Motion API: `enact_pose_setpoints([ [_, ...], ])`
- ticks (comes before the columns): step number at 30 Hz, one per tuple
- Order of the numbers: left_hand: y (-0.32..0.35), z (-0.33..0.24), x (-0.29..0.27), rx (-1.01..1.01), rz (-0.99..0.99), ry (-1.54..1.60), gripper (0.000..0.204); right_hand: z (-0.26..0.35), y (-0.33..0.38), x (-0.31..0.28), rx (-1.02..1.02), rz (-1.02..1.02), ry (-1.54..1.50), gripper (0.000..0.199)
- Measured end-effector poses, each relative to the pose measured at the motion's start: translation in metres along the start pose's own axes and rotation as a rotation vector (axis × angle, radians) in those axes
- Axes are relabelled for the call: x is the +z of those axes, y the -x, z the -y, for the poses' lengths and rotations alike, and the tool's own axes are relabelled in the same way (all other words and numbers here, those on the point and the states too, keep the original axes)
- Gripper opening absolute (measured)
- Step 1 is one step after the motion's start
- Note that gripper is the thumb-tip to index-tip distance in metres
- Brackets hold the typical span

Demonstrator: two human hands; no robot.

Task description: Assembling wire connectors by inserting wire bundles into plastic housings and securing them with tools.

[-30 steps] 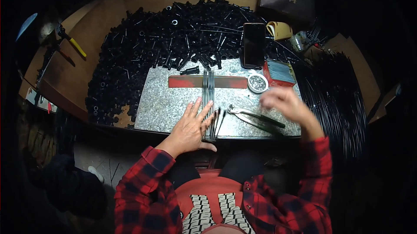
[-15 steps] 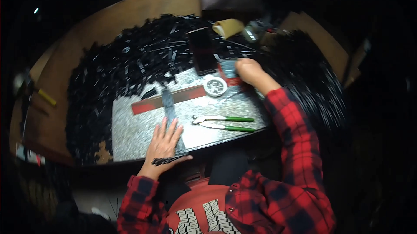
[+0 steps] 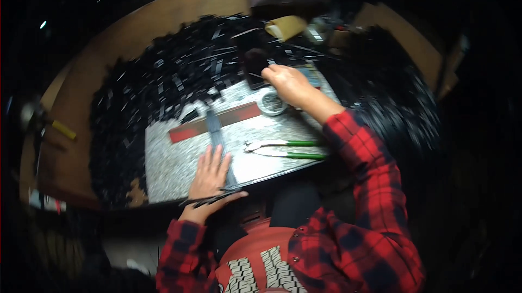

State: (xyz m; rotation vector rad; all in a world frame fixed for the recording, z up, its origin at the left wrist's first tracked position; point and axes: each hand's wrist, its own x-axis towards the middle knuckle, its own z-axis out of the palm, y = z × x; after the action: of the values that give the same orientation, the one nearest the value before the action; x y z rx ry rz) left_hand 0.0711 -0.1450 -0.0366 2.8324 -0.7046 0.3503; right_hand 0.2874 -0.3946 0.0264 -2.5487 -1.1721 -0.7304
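Moving left from the stacked grey-blue strips (image 3: pixel 311 76), the right hand (image 3: pixel 287 83), its grip too blurred to tell, nears the black rectangular phone (image 3: pixel 252 56), so only the flat left hand (image 3: pixel 208 176), thumb apart, rests on the slim dark metal rods (image 3: pixel 213 123) crossing the flat red-brown bar (image 3: pixel 239 114)
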Motion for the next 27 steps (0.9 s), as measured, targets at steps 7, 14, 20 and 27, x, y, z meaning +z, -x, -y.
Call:
enact_pose_setpoints([
  [7,0.001,0.002,0.001,-0.012,0.006,-0.026,0.102,0.051,-0.018,0.048,-0.214,0.055,-0.100,0.014],
  [14,0.004,0.004,0.002,-0.004,0.018,-0.034,0.107,0.061,-0.022,0.057,-0.210,0.122,0.008,0.013],
  [20,0.004,0.007,0.005,0.004,0.042,-0.100,0.104,0.059,-0.023,0.058,-0.191,0.131,0.014,0.014],
  [27,0.004,0.007,0.006,0.028,0.032,-0.114,0.089,0.058,-0.023,0.064,-0.201,0.105,0.001,0.015],
])
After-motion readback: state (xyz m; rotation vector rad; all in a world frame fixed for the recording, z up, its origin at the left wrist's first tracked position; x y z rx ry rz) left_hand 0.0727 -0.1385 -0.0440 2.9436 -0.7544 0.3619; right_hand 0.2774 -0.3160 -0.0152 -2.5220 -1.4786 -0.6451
